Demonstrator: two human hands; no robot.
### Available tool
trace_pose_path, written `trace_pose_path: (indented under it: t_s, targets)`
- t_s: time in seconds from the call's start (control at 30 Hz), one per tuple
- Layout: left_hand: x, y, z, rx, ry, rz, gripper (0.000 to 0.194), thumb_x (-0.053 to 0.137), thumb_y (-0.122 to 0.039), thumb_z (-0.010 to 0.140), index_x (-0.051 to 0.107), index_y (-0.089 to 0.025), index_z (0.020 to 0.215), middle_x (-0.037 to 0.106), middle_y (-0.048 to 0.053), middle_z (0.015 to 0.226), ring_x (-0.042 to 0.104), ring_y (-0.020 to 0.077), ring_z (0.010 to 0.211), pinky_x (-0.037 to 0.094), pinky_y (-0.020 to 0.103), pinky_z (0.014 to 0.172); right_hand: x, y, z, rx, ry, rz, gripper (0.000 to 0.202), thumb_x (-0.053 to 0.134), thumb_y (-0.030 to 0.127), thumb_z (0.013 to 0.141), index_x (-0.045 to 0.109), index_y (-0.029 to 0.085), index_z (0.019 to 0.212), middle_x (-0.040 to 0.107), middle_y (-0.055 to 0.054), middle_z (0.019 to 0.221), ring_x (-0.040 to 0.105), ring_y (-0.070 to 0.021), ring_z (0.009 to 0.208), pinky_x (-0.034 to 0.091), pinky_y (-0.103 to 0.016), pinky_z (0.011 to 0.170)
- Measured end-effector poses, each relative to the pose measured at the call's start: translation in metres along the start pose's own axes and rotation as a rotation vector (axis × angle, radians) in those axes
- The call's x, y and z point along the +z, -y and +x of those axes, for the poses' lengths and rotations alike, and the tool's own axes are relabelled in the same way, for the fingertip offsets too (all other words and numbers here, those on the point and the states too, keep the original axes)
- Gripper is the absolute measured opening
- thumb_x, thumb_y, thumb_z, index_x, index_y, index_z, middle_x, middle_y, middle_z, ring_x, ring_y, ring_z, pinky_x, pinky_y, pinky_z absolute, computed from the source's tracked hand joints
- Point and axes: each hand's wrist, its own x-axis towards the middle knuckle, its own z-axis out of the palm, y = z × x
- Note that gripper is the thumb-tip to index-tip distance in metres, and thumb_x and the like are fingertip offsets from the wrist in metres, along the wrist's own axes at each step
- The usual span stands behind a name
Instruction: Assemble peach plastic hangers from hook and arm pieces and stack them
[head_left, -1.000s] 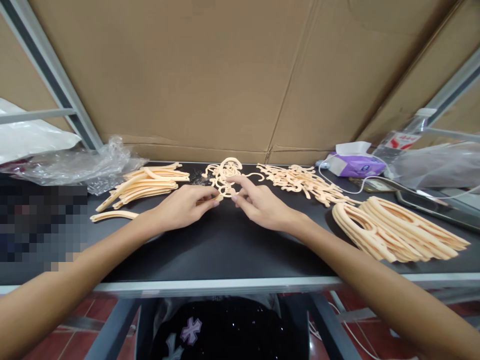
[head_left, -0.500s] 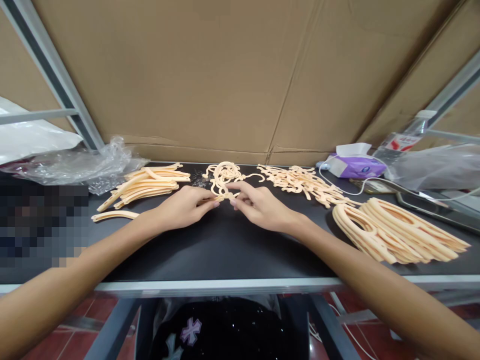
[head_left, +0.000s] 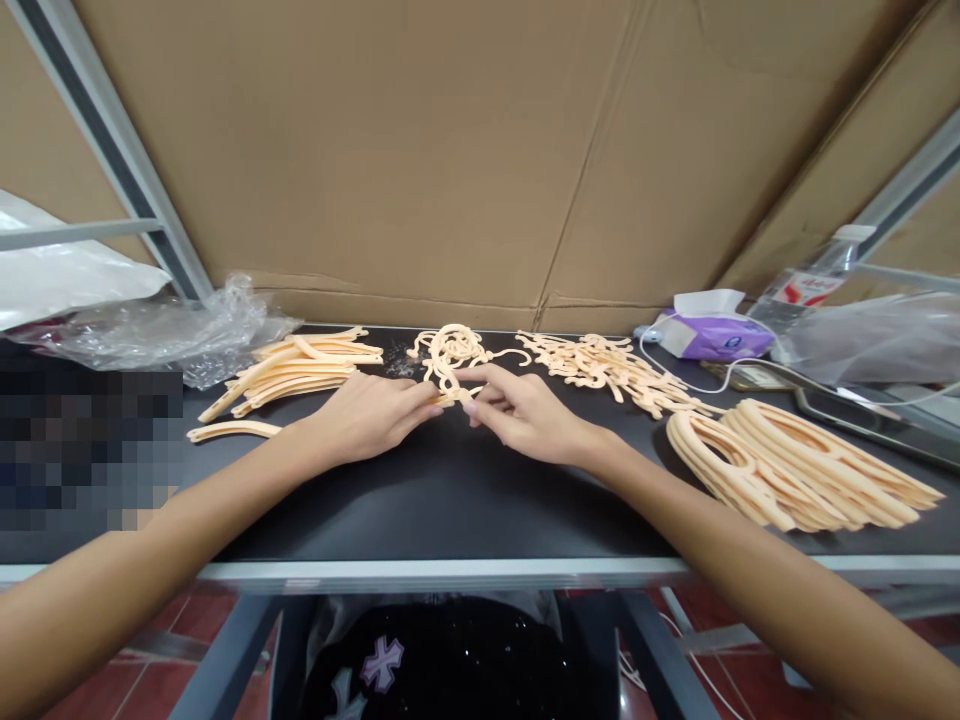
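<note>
Both hands meet over the middle of the black table. My left hand (head_left: 380, 412) is closed, thumb and fingers pinching one end of a small cream-coloured foam-like piece (head_left: 452, 394). From the other side my right hand (head_left: 517, 412) pinches the same piece between thumb and fingers. Its exact shape is partly hidden by the fingertips. Just behind the fingers lies a small heap of curly cream pieces (head_left: 459, 345). To the left is a stack of long cream strips (head_left: 307, 370), with a single strip (head_left: 234, 430) lying nearer me beside my left forearm.
Small cream offcuts (head_left: 607, 368) spread at the back right, and large looped cream pieces (head_left: 802, 465) lie at the right. Behind them are a purple tissue pack (head_left: 716, 335), a white cable and a plastic bottle (head_left: 814, 275). Clear plastic bags (head_left: 172, 325) lie at the left. Cardboard (head_left: 375, 160) walls the back.
My hands stay almost in place, still pinching the small piece, with only slight finger shifts. The whole view has moved very slightly.
</note>
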Motion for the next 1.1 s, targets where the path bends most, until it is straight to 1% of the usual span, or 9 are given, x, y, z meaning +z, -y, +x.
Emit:
trace_pose_path:
  t_s: [0.1, 0.2, 0.33, 0.47, 0.63, 0.77, 0.97, 1.1]
  targets:
    - [0.0038, -0.0017, 0.0010, 0.005, -0.003, 0.001, 0.040, 0.031, -0.043, 0.104, 0.060, -0.019, 0.093, 0.071, 0.006, 0.080, 0.065, 0.0178, 0.065, 0.030, 0.026, 0.052, 0.0007, 0.0000, 0.0003, -0.004, 0.008, -0.007, 0.035, 0.050, 0.025, 0.095, 0.054, 0.015, 0.128, 0.069, 0.000, 0.074, 0.060, -0.0107, 0.062, 0.046, -0.024, 0.062]
    - [0.0075, -0.0025, 0.0013, 0.024, -0.002, -0.006, 0.042, 0.030, -0.043, 0.104, 0.059, -0.018, 0.089, 0.071, 0.006, 0.082, 0.065, 0.0171, 0.066, 0.029, 0.026, 0.052, 0.0001, 0.0000, 0.0005, 0.015, 0.020, 0.024, 0.035, 0.051, 0.025, 0.094, 0.054, 0.013, 0.128, 0.070, -0.001, 0.074, 0.061, -0.0106, 0.062, 0.046, -0.024, 0.062]
    - [0.0089, -0.0035, 0.0009, 0.035, 0.005, 0.014, 0.042, 0.028, -0.043, 0.105, 0.059, -0.018, 0.091, 0.072, 0.006, 0.084, 0.064, 0.0167, 0.064, 0.026, 0.026, 0.050, -0.0021, -0.0006, 0.0002, 0.048, 0.033, 0.038, 0.036, 0.052, 0.027, 0.094, 0.056, 0.013, 0.127, 0.069, 0.000, 0.070, 0.060, -0.0110, 0.060, 0.045, -0.023, 0.059]
    - [0.0076, -0.0054, 0.0005, 0.036, 0.028, 0.033, 0.040, 0.029, -0.042, 0.105, 0.059, -0.018, 0.095, 0.071, 0.005, 0.080, 0.063, 0.0159, 0.061, 0.025, 0.026, 0.050, -0.0045, -0.0011, 0.0003, 0.061, 0.042, 0.005, 0.036, 0.052, 0.028, 0.094, 0.060, 0.015, 0.126, 0.068, 0.002, 0.067, 0.057, -0.0098, 0.056, 0.044, -0.023, 0.058]
    - [0.0068, -0.0062, 0.0003, 0.036, 0.053, 0.026, 0.042, 0.027, -0.042, 0.105, 0.060, -0.018, 0.094, 0.070, 0.004, 0.075, 0.063, 0.0166, 0.060, 0.025, 0.027, 0.050, -0.0057, -0.0005, 0.0009, 0.111, 0.065, 0.036, 0.038, 0.053, 0.031, 0.093, 0.063, 0.012, 0.124, 0.070, -0.001, 0.067, 0.055, -0.0096, 0.052, 0.044, -0.024, 0.057]
    - [0.0084, -0.0049, 0.0002, 0.062, 0.079, 0.024, 0.043, 0.026, -0.043, 0.106, 0.060, -0.019, 0.095, 0.069, 0.004, 0.073, 0.063, 0.0173, 0.059, 0.024, 0.027, 0.050, -0.0053, -0.0006, 0.0009, 0.144, 0.088, 0.043, 0.039, 0.053, 0.033, 0.092, 0.065, 0.010, 0.121, 0.071, -0.003, 0.069, 0.055, -0.0100, 0.053, 0.044, -0.025, 0.057]
    - [0.0081, -0.0047, 0.0006, 0.066, 0.083, 0.035, 0.039, 0.029, -0.043, 0.105, 0.059, -0.019, 0.096, 0.069, 0.003, 0.074, 0.062, 0.0173, 0.059, 0.017, 0.029, 0.049, -0.0069, -0.0045, 0.0009, 0.106, 0.095, -0.038, 0.042, 0.052, 0.033, 0.094, 0.066, 0.012, 0.127, 0.071, -0.001, 0.068, 0.055, -0.0100, 0.056, 0.042, -0.024, 0.059]
    - [0.0068, -0.0056, 0.0017, 0.046, 0.096, 0.020, 0.038, 0.030, -0.043, 0.105, 0.060, -0.020, 0.097, 0.069, 0.003, 0.074, 0.062, 0.0162, 0.058, 0.019, 0.028, 0.050, -0.0074, -0.0052, 0.0002, 0.088, 0.086, -0.067, 0.047, 0.051, 0.032, 0.095, 0.058, 0.013, 0.138, 0.071, 0.000, 0.069, 0.054, -0.0095, 0.055, 0.041, -0.023, 0.058]
